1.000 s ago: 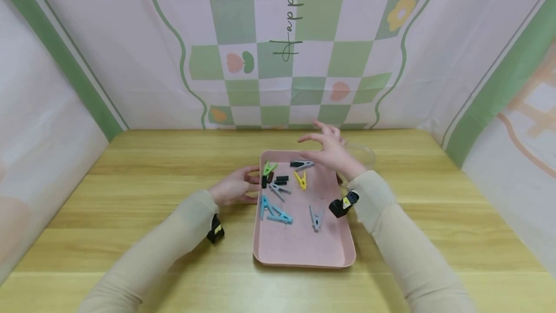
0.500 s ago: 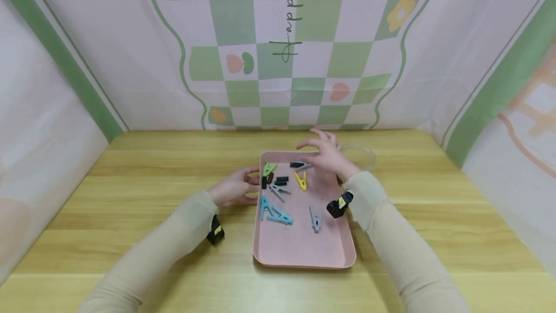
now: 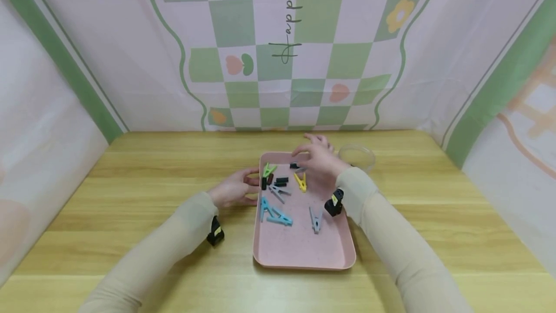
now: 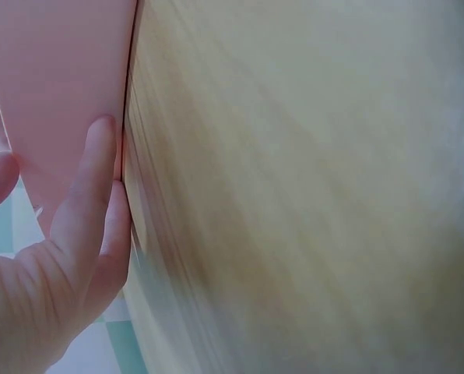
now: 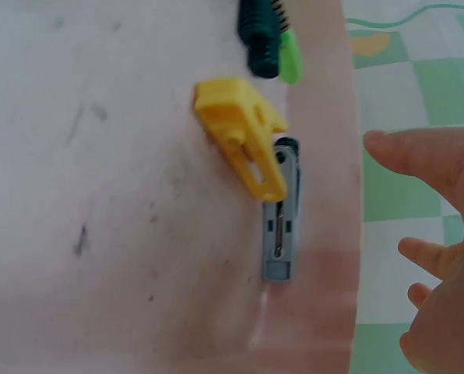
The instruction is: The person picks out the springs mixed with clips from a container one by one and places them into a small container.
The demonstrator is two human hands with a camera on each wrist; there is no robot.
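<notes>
My left hand (image 3: 234, 187) lies along the left wall of a pink tray (image 3: 304, 255), its straight fingers touching the outside of that wall, as the left wrist view shows. Over the tray's far end hovers my right hand (image 3: 321, 158), fingers spread and holding nothing. Below it, partly covered, are a grey clothespin (image 5: 279, 249) and a black piece (image 3: 294, 165). A yellow clothespin (image 3: 300, 182) lies just nearer. On the left side sit a green clothespin (image 3: 269, 170), a grey clothespin (image 3: 278, 190), two light blue clothespins (image 3: 280, 217) and several dark ribbed pieces (image 3: 282, 179).
Another grey clothespin (image 3: 315, 220) lies right of the tray's middle. Behind the right wrist stands a clear round container (image 3: 369, 158) on the wooden table (image 3: 152, 182). A patterned cloth (image 3: 278, 86) hangs along the table's back edge.
My right hand has moved left and slightly lower over the tray's far end, covering more of the grey clothespin there. The left hand stays at the tray's wall.
</notes>
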